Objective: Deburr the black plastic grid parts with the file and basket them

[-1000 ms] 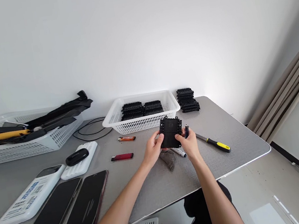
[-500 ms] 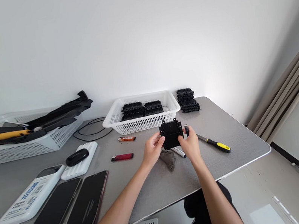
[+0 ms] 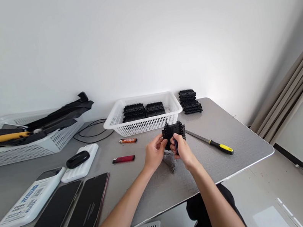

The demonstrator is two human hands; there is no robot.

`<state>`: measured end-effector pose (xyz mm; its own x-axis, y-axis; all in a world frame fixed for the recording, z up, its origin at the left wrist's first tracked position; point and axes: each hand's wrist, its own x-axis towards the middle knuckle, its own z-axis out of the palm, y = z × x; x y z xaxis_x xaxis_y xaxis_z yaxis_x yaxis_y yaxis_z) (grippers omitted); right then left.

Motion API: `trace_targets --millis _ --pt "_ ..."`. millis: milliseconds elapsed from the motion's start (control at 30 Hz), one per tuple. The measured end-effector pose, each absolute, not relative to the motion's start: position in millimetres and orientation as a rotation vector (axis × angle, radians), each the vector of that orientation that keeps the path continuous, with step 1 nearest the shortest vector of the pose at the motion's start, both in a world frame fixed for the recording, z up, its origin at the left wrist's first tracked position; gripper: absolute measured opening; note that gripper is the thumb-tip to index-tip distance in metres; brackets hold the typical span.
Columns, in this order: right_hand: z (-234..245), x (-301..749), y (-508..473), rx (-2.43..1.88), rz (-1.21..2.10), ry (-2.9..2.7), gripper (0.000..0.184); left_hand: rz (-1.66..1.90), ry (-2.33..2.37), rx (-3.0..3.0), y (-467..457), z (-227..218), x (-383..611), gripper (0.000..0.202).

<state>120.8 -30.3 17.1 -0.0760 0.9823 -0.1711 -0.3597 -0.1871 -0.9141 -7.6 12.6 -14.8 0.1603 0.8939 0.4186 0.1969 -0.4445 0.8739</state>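
My left hand [image 3: 155, 152] grips the left edge of a square black plastic part [image 3: 168, 130] with toothed sides and two small lugs on top. The part is held upright above the table. In front of its face, my right hand [image 3: 183, 150] is closed round a dark lighter [image 3: 176, 145], the thumb at its upper end. My fingers hide most of the lighter, and I cannot make out a flame. Below the hands lies a crumpled grey cloth [image 3: 171, 161]. A file [image 3: 221, 147] with a black and yellow handle rests to the right.
A white basket [image 3: 144, 125] holds several similar black parts, with more stacked [image 3: 190, 101] beside it. An orange lighter [image 3: 128, 140] and a red lighter [image 3: 123, 159] lie left of my hands. Phones [image 3: 83, 212], power banks [image 3: 30, 199] and another basket [image 3: 41, 146] occupy the left side.
My right hand has let go of the part's right edge and moved left in front of its face, bringing the lighter upright. The left hand stays on the part.
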Motion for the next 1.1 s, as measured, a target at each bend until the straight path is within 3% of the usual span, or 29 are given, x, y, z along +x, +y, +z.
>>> trace_targets --millis 1100 --pt "21 134 -28 -0.800 1.678 -0.571 0.023 1.340 1.016 1.908 2 -8 -4 0.037"
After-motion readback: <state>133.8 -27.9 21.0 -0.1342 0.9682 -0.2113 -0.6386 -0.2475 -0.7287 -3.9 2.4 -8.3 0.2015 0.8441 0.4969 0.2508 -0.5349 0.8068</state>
